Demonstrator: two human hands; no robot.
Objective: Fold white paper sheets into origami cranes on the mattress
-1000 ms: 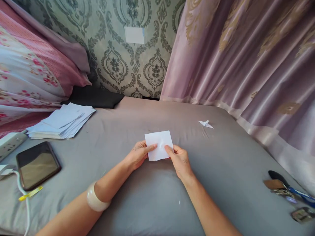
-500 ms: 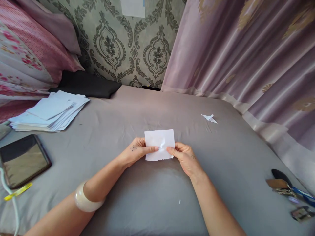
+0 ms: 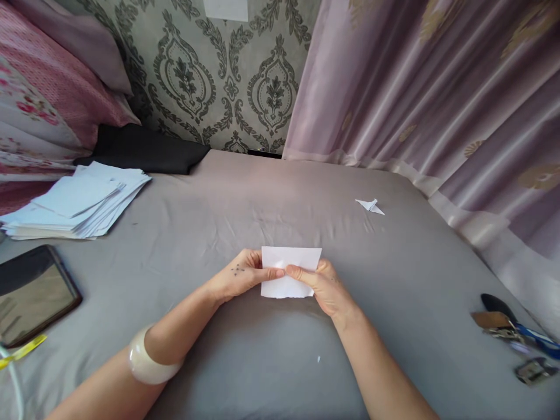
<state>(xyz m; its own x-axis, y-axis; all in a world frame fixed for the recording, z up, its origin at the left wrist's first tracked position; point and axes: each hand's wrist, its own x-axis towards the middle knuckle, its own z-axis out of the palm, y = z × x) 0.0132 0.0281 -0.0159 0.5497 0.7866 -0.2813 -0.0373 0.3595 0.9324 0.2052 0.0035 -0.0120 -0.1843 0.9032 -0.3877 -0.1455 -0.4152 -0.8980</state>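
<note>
Paper [image 3: 291, 256], a small white piece, is held between the left hand [image 3: 238, 275] and the right hand [image 3: 331, 290], with its longer direction seeming to run from one hand to the other. Neither hand is nearer to it, since both are on it: its left edge is gripped by the left hand and its right edge by the right. The left thumb [image 3: 269, 274] and the right thumb [image 3: 303, 275] are laid flat across its face, their tips brought together near its middle, touching or almost so. The rest of each grip is mostly hidden behind the paper. A straight edge is turned away from the hands, and a slightly ragged one is turned toward the wearer. Whether the paper is rested on the grey cloth [image 3: 227, 361] or lifted above it cannot be told.

Beyond the right hand and off to its right, a folded paper shape [image 3: 371, 206] is seen lying on the cloth, well apart. Far to the left of the left hand, a stack of papers [image 3: 79, 201] and a tablet [image 3: 37, 297] are placed.
</note>
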